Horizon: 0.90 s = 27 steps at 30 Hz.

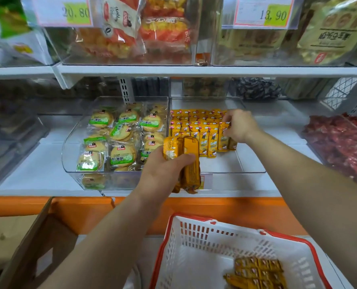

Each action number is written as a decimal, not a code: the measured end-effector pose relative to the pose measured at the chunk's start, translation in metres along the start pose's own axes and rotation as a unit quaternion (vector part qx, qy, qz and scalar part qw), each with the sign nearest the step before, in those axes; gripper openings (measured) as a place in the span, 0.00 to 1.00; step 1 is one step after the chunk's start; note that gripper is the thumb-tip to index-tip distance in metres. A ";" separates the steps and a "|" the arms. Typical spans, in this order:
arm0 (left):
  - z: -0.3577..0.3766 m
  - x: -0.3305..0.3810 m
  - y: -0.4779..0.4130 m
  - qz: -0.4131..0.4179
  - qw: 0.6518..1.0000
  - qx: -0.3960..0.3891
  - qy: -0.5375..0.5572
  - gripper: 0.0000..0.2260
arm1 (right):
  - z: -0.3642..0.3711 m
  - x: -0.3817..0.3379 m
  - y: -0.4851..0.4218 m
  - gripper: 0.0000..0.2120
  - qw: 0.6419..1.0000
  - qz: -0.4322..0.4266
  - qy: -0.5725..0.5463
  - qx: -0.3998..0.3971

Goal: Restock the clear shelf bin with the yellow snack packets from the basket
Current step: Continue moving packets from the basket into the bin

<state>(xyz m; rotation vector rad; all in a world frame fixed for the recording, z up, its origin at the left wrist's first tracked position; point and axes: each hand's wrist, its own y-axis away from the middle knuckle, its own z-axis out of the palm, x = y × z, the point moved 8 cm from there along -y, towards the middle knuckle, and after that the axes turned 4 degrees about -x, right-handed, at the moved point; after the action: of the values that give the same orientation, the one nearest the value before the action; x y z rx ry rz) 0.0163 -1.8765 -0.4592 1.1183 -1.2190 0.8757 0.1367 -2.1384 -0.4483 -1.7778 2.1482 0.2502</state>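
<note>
Nearest, the white basket (pixel 196 249) with the red rim holds a small heap of yellow snack packets (pixel 256 272) in its right corner. Above it, in front of the shelf edge, the left hand (pixel 163 170) grips a bundle of packets (pixel 190 149), with the fingers wrapped across their long sides and the thumb behind. Farther in, the right hand (pixel 240 126) reaches into the clear shelf bin (pixel 221 163) and pinches the top end of one packet (pixel 223 142) at the right end of the front row. Behind it the bin is filled with standing rows of packets (pixel 194 124), while its front part is bare. I judge the packets to be light, with a smooth film wrapper that slides easily, so a loose bundle may fan out or slip. The content is probably brittle, so a moderate squeeze across the middle of the long sides seems safer than pulling on the thin sealed ends. To the left stands a bin of green-labelled biscuits (pixel 119 140).
</note>
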 end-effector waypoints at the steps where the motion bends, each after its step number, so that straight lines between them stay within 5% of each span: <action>1: 0.001 0.000 -0.001 -0.001 1.000 -0.001 0.003 0.08 | 0.004 0.002 -0.002 0.13 1.000 0.007 -0.005 0.002; 6: 0.002 -0.004 -0.003 -0.008 1.000 0.002 0.001 0.08 | 0.029 0.016 -0.004 0.18 0.996 0.043 -0.073 -0.026; 10: 0.006 -0.006 -0.004 -0.020 1.000 -0.004 0.008 0.11 | 0.005 -0.003 0.016 0.24 1.000 0.005 -0.020 -0.004; 15: 0.023 -0.012 -0.003 -0.046 0.996 -0.049 0.055 0.08 | -0.054 -0.026 0.106 0.12 0.990 -0.099 -0.102 0.021; 20: 0.058 -0.008 0.015 -0.047 0.985 -0.149 0.071 0.11 | -0.051 -0.009 0.200 0.12 0.920 -0.041 -0.383 -0.075; 27: 0.105 -0.002 0.042 -0.039 0.967 -0.245 0.067 0.12 | -0.038 -0.003 0.227 0.14 0.861 -0.006 -0.495 -0.118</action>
<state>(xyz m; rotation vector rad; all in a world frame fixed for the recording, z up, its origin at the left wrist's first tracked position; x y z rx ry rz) -0.0509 -1.9675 -0.4553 0.6909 -1.1852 0.5374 -0.0900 -2.1027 -0.4297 -1.2858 1.3674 1.1741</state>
